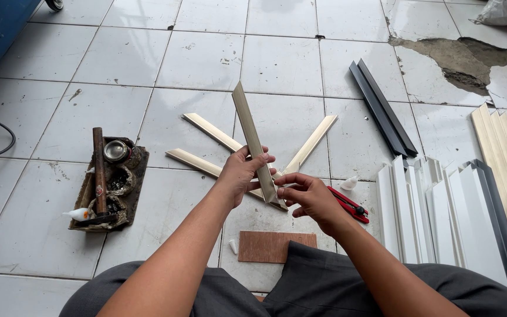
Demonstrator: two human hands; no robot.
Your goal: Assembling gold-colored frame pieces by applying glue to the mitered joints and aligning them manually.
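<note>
Near the middle of the frame, the left hand (pixel 243 171) was closed around a pale gold moulding strip (pixel 252 138), thumb and fingers pinching its lower half so that it slanted up toward the upper middle of the frame. The right hand (pixel 307 195) pinched the strip's mitred lower end with its fingertips, just right of the left hand. Beneath the hands, three more gold strips (pixel 211 132) fanned out on the white tiled floor (pixel 200 58). A red utility knife (pixel 348 205) lay just right of the right hand, and a small brown wooden board (pixel 276 246) sat below the hands, near the person's dark trousers. At the left lay a grimy tray (pixel 137 176) holding a hammer (pixel 98 171) and a small tin. White mouldings (pixel 418 205) were stacked at the right, and dark strips (pixel 382 108) lay at the upper right.
</note>
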